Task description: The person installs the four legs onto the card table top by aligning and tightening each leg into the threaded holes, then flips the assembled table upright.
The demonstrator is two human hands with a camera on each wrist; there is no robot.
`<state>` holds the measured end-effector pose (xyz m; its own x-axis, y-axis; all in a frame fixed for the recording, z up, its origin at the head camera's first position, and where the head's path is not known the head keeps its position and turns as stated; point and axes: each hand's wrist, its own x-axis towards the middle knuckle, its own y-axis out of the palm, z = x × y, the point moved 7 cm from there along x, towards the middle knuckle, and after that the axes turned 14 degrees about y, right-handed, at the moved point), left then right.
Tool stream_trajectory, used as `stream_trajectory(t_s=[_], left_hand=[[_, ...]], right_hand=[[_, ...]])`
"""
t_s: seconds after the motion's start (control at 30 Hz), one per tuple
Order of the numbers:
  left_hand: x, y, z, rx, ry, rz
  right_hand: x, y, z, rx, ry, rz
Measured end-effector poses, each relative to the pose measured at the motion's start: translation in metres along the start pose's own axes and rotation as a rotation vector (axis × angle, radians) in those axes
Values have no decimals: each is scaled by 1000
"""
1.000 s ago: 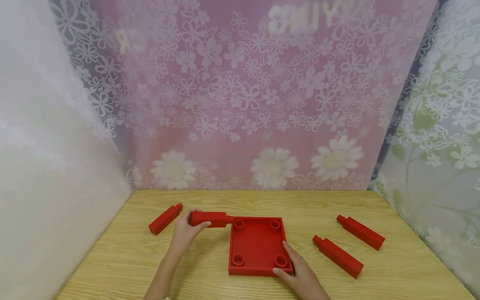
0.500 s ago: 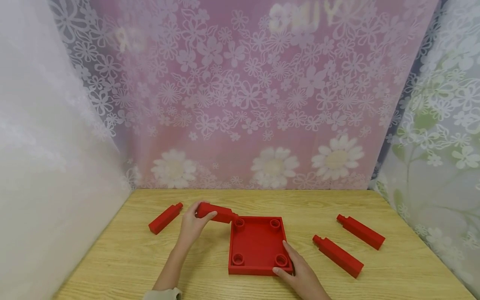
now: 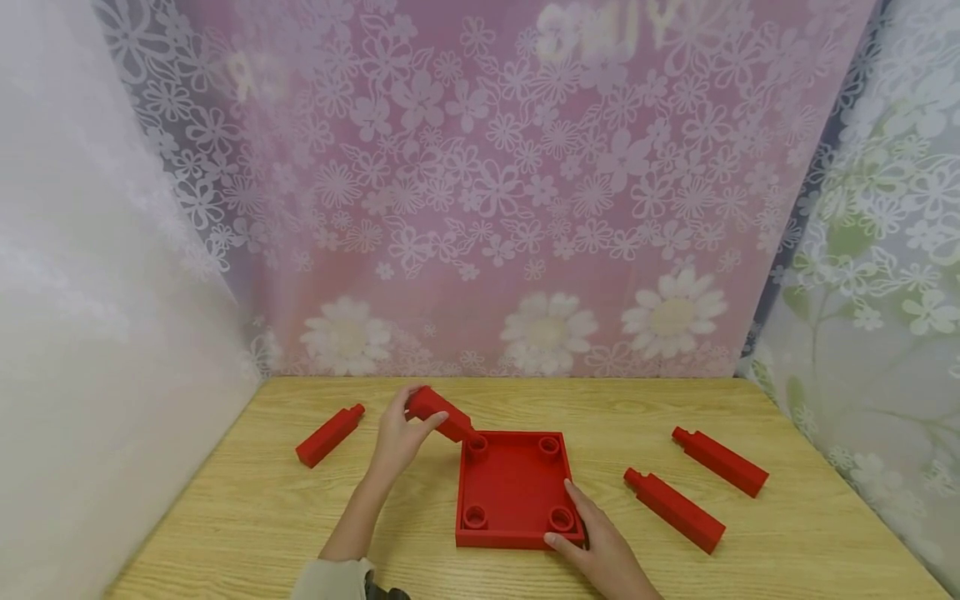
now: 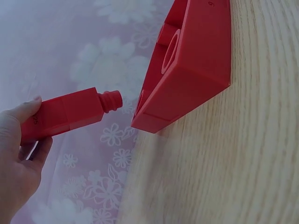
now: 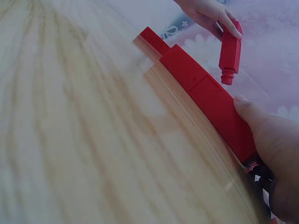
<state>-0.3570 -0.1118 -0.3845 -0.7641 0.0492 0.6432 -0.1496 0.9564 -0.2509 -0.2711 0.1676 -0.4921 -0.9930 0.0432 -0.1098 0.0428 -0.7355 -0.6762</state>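
Observation:
My left hand [image 3: 397,440] grips a red square leg [image 3: 441,413] between thumb and fingers. The leg is tilted, its narrow threaded end [image 4: 111,101] pointing down at the far left socket [image 3: 477,447] of a red square tabletop [image 3: 513,487]. In the left wrist view a gap shows between the threaded end and the tabletop. The tabletop lies with its hollow side up, a raised rim round it and a round socket in each corner. My right hand [image 3: 603,546] holds its near right corner, thumb on the front rim and a finger along the right side.
One loose red leg [image 3: 330,435] lies at the left of the wooden table [image 3: 262,533]. On the right are two more red legs, one nearer [image 3: 678,512] and one farther [image 3: 723,462]. A flowered curtain [image 3: 495,208] hangs behind the table.
My left hand has risen and moved right, tipping the leg from nearly level to slanting down over the far left socket. The right hand and tabletop have stayed put.

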Motion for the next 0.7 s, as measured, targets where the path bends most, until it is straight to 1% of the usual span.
stream_trajectory(t_s=[0.07, 0.13, 0.23, 0.27, 0.3, 0.43, 0.53, 0.7], left_hand=[[2, 2, -13, -4, 23, 15], [4, 5, -14, -10, 25, 30], [7, 11, -14, -19, 23, 58], [8, 13, -9, -20, 34, 65], [8, 16, -3, -18, 32, 73], [11, 22, 0, -5, 35, 96], [12, 26, 1, 12, 21, 110], [16, 31, -1, 29, 49, 126]], right_hand=[[0, 0, 0, 0, -2, -1], [0, 0, 0, 1, -3, -2], [0, 0, 0, 3, 1, -1], [0, 0, 0, 3, 2, -1], [0, 0, 0, 4, 3, 0], [1, 1, -1, 5, 3, 1], [1, 1, -2, 8, 1, 1], [2, 1, -2, 9, -4, -1]])
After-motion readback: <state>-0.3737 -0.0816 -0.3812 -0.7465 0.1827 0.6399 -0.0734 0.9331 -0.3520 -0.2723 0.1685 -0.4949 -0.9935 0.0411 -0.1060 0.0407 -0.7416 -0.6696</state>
